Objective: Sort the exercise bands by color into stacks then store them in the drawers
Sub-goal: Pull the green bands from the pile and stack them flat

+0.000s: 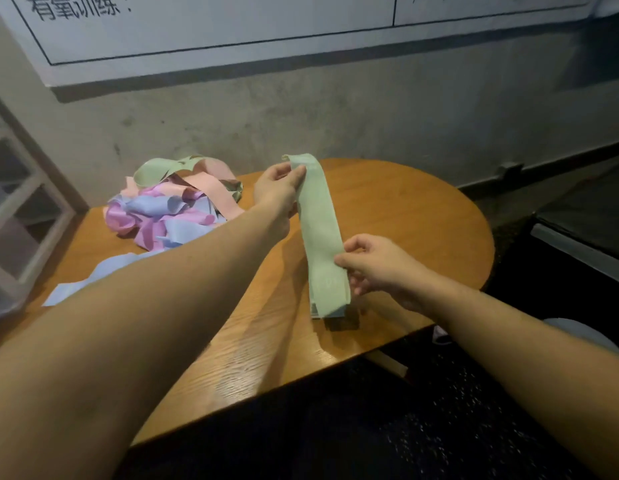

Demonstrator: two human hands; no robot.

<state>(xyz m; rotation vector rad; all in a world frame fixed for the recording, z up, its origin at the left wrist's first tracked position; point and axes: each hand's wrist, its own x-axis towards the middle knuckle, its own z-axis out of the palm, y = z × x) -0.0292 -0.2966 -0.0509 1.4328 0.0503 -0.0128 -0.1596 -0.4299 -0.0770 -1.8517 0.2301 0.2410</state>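
A pale green exercise band (pixel 320 230) stretches flat over the round wooden table (pixel 415 216), running from far to near. My left hand (pixel 278 188) pinches its far end, and my right hand (pixel 374 263) pinches its right edge near the lower end. The band's near end lies on the table on top of more green material. At the back left of the table sits a tangled pile of bands (pixel 173 202) in pink, purple, blue and green. One blue band (pixel 90 278) trails from the pile toward the table's left edge.
A white drawer unit (pixel 17 209) stands to the left of the table. A concrete wall with a whiteboard (pixel 232 26) rises behind. A dark box-like object (pixel 585 230) sits on the floor at the right. The near table edge runs diagonally across the view.
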